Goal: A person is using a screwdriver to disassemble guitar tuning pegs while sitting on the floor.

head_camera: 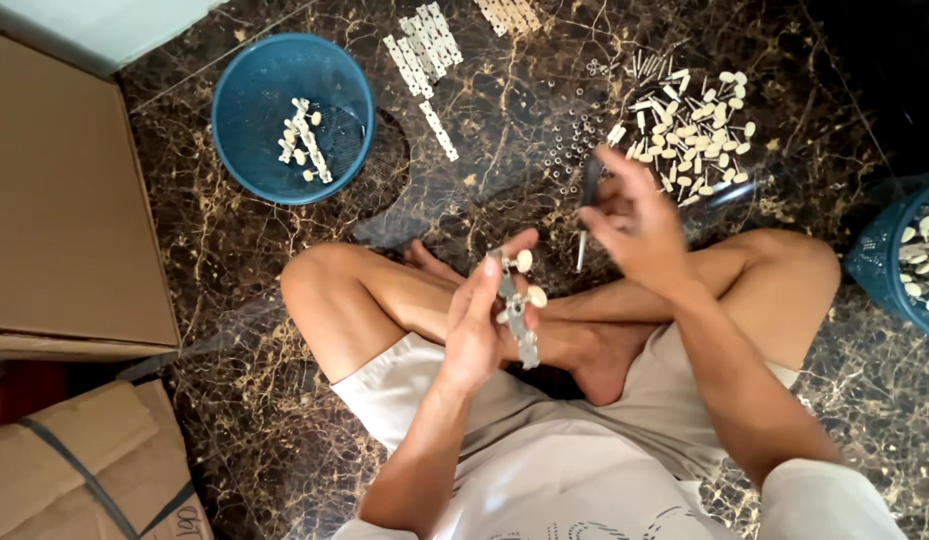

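Note:
I sit cross-legged on a dark marble floor. My left hand (485, 315) grips a metal strip with cream knobs (518, 300), a guitar tuner plate, held upright over my crossed legs. My right hand (630, 220) is raised just right of it and holds a dark-handled screwdriver (588, 210) whose metal shaft points down. A pile of cream-knobbed pegs (695, 125) lies on the floor beyond my right hand. Small metal screws and rings (575, 140) are scattered left of that pile.
A blue round basket (247, 150) at upper left holds a few finished strips. Bare metal strips (425, 50) lie at top centre. Another blue basket (890, 265) with knobs stands at the right edge. Cardboard boxes (65, 200) stand along the left.

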